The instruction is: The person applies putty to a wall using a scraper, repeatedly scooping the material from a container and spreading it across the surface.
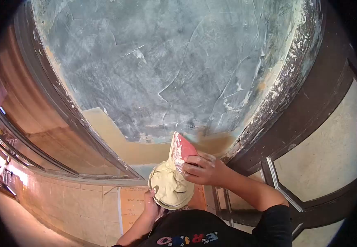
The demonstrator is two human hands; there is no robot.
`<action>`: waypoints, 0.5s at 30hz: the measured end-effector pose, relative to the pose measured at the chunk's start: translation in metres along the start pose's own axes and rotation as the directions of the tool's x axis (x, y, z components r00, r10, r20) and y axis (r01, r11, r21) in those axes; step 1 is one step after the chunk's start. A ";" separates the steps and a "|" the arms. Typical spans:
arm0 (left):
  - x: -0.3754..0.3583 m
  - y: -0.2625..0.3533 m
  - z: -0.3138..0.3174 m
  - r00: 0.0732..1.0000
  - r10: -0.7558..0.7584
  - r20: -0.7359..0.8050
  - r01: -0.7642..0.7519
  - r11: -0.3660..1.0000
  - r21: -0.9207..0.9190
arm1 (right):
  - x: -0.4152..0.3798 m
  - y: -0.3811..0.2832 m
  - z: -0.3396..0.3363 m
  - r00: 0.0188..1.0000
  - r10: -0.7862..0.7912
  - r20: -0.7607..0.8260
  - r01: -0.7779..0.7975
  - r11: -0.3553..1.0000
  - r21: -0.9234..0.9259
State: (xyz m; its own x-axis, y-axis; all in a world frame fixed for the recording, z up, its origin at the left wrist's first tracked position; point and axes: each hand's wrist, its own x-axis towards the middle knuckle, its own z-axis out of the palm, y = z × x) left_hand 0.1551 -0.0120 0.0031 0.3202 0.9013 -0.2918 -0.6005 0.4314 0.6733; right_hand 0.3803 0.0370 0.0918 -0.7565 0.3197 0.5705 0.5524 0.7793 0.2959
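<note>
My left hand (150,203) is closed on the near left side of a round bowl (173,207), its thumb over the rim. Pale yellow putty (168,183) heaps up in the bowl, with folds and ridges on top. In my right hand (203,169) is a red putty scraper (187,148), gripped between thumb and fingers and smeared with putty. The scraper stands tilted over the bowl's far right side, its lower edge meeting the putty. Ahead of both hands rises a grey, patchy wall (158,74) with cracks and scraped marks.
A tan strip (141,154) runs along the wall's lower part. Dark wooden frames flank it, with glass (46,123) on the left and a panelled door (310,152) on the right. Below lie floor tiles (79,201) and an orange printed sheet (132,203).
</note>
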 end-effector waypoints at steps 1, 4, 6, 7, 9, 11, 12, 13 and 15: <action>0.002 -0.001 -0.003 1.000 0.000 0.000 0.000 1.000 -0.004 | -0.003 0.001 -0.001 1.000 -0.002 0.003 0.002 1.000 0.000; 0.007 -0.007 -0.016 0.994 -0.111 -0.011 0.111 0.994 0.010 | -0.013 0.002 0.002 1.000 -0.001 0.002 0.001 0.999 0.035; 0.007 -0.008 -0.013 0.987 -0.161 0.012 0.161 0.987 -0.006 | -0.019 0.001 0.007 0.996 0.077 -0.039 -0.072 0.991 0.109; 0.007 -0.009 -0.011 0.977 -0.209 0.036 0.209 0.978 -0.015 | -0.022 0.001 0.010 0.997 0.075 -0.035 -0.070 0.991 0.114; 0.010 -0.026 -0.023 0.972 -0.231 0.033 0.233 0.968 -0.096 | -0.027 -0.002 0.018 0.966 0.254 -0.047 -0.233 0.936 0.262; 0.009 -0.033 -0.027 0.976 -0.212 0.046 0.216 0.971 -0.105 | -0.035 -0.010 0.026 0.929 0.369 -0.014 -0.352 0.896 0.270; 0.007 -0.035 -0.028 0.980 -0.198 0.022 0.199 0.974 -0.105 | -0.046 -0.012 0.041 0.815 0.572 0.091 -0.556 0.728 0.401; 0.006 -0.036 -0.032 0.980 -0.196 0.022 0.197 0.975 -0.102 | -0.055 -0.015 0.057 0.657 0.720 0.223 -0.713 0.498 0.493; 0.003 -0.034 -0.043 0.982 -0.181 -0.064 0.171 0.977 -0.130 | -0.072 -0.029 0.089 0.503 0.825 0.259 -0.740 0.255 0.622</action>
State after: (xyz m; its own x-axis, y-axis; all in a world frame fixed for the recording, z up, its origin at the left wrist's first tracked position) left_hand 0.1452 -0.0226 -0.0501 0.3760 0.8093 -0.4513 -0.6270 0.5808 0.5192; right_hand 0.3873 0.0397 -0.0260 -0.0157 0.9431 0.3321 0.4832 0.2979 -0.8233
